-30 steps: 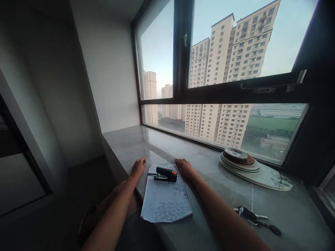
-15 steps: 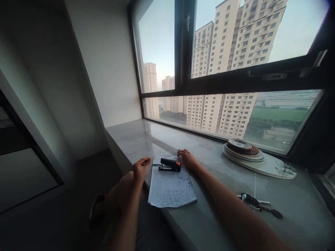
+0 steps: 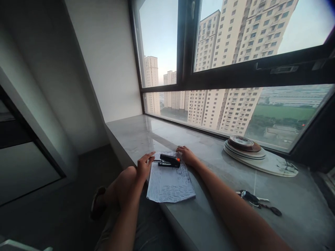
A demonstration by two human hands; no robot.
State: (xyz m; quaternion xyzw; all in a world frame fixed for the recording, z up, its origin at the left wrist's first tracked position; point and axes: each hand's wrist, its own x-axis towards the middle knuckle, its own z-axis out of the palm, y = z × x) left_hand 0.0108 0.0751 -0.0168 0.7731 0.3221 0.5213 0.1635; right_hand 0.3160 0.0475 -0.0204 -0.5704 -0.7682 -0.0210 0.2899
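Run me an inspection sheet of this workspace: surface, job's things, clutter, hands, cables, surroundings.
Surface: grey, glossy sill.
Job's things: black stapler with an orange part, lying on the far end of printed or written paper; the paper's near left corner appears to overhang the sill.
Clutter: stacked plate-like pieces and keys, both right of the paper.
Hands: left hand at the stapler's left end, contact unclear; right hand beside its orange part.
Cables: nothing seen.
Surroundings: window, tall buildings outside.
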